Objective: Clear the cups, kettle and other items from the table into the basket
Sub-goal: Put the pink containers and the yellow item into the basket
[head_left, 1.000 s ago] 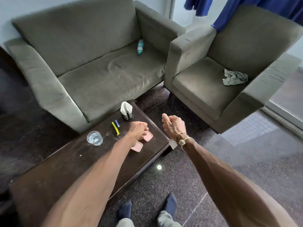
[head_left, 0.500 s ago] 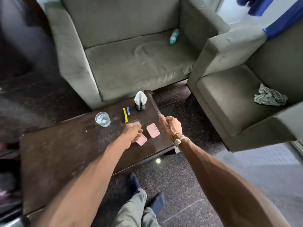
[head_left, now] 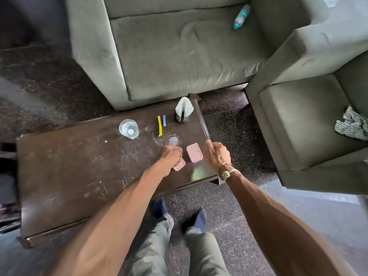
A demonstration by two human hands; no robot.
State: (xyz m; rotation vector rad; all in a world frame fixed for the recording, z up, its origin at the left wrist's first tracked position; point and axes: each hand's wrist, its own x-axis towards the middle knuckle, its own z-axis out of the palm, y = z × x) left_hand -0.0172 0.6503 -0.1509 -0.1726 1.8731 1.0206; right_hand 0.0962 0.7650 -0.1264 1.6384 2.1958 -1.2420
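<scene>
On the dark wooden table stand a glass of water, an empty clear glass, a yellow clip, a blue clip, a black napkin holder and two pink lidded boxes, one larger and one small. My left hand is curled into a fist over the small box, just short of the empty glass, holding nothing that I can see. My right hand hovers curled at the table's right edge beside the larger box, thumb out. No basket or kettle is in view.
A grey sofa stands behind the table with a plastic bottle on its seat. A grey armchair at the right carries a striped cloth. My feet are on the dark stone floor in front of the table.
My view has tilted down and shifted left over the table. Both hands came down toward the pink boxes, and the empty glass now shows beyond my left fist.
</scene>
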